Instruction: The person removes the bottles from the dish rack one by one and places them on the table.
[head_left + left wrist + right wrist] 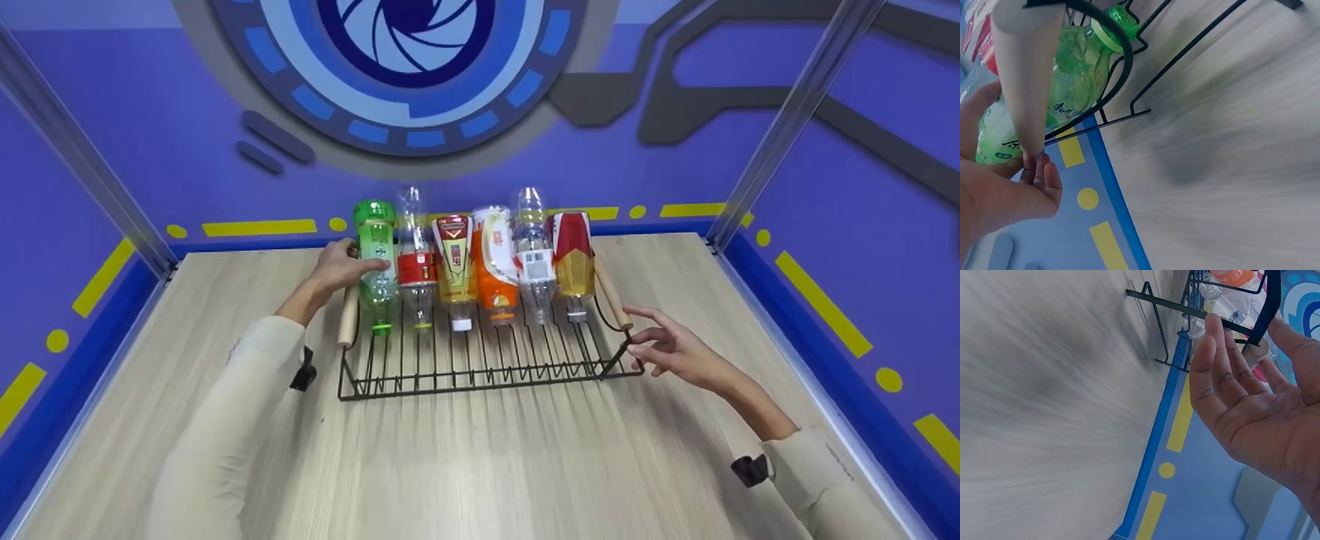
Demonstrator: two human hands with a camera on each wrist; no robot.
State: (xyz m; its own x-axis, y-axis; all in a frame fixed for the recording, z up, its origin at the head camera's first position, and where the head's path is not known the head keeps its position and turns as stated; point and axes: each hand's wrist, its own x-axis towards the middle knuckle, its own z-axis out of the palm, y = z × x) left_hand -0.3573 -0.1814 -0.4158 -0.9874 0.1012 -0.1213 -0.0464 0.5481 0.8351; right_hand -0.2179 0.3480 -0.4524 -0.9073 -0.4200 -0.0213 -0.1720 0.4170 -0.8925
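Pale wooden tabletop (480, 465) bears a black wire rack (480, 367) of bottles. Left hand (341, 266) curls round the green plastic bottle (375, 259) at the rack's left end; right hand (675, 349), fingers spread, hovers beside its right wooden handle (611, 292).

Bottle labels (454, 251) too small to read

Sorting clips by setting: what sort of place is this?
Probably a staged recording booth, not a home or shop. A bare wooden table stands inside purple walls with printed graphics and metal corner posts; the only props are a wire rack of bottles.
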